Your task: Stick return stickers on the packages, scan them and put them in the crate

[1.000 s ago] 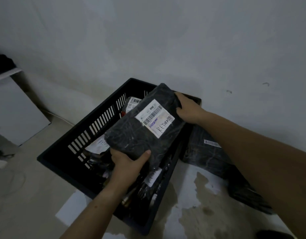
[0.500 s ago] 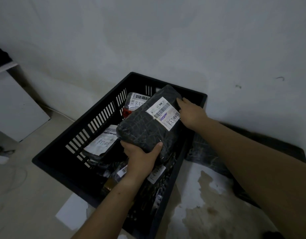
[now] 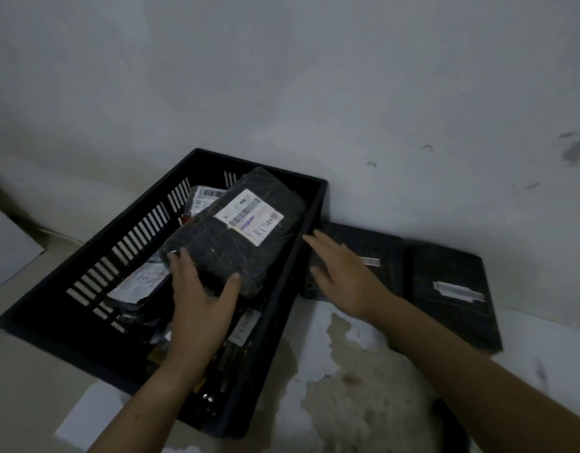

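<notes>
Head view: in the crate [image 3: 86,348], the left hand [image 3: 200,292] grips the near end of the labelled package [image 3: 236,233], which lies atop others. Just right of the crate, the right hand [image 3: 340,273], fingers straight, hovers over the next package [image 3: 383,246], nearest that hand.

Floor [image 3: 33,393]: pale, with brown stain and white blotches. Black slatted crate [image 3: 95,325] stands on it. Right of crate, two black labelled parcels lie flat: inner package [image 3: 385,246] against crate wall, outer package [image 3: 452,308] just beside it.
</notes>
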`<state>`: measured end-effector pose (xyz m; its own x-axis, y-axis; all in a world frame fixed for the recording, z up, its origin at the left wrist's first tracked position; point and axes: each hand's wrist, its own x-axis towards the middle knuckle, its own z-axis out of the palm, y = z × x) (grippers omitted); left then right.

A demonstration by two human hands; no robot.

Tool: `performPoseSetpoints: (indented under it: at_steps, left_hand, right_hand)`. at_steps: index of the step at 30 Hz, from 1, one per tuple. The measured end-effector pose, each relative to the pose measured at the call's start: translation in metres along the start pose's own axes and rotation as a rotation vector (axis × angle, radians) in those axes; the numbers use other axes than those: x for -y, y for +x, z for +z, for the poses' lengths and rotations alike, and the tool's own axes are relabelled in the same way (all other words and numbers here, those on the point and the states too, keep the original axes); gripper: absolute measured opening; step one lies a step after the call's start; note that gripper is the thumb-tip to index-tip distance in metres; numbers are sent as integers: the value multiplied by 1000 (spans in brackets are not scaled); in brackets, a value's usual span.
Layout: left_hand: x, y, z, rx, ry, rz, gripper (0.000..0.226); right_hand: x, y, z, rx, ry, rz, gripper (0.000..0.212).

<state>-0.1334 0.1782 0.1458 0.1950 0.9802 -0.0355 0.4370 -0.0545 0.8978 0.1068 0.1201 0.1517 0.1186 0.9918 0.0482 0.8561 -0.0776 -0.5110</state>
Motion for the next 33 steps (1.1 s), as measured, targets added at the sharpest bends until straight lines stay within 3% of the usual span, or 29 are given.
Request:
performPoseSetpoints:
  at_steps: [5,10,15,18,22,25,28,33]
  left_hand:
    - [-16,-28,28,202,143,382,53]
    - [-26,-46,80,389,201,530,36]
    - [-20,-34,128,537,200,426,30]
    - [-25,-30,156,651,267,389,35]
    - [-44,-45,213,791,148,150,42]
    - [-50,-56,248,896,46,-40,56]
    - [-49,-63,271,931,18,-93,69]
    - [-37,-63,294,956,-13,-87,65]
  right_hand:
    - [-40,-100,-5,72,162,201,66]
    - [-85,-173,4,59,313,419,72]
    - [-111,-197,0,-19,349,542,74]
    - [-122,-196,-8,-272,311,606,67]
    - [-145,-197,-20,-599,248,713,56]
    - [-165,-200,-23,-511,420,877,67]
    - [-178,-201,-23,-463,642,987,72]
    - [-195,-203,-20,-472,864,1096,49]
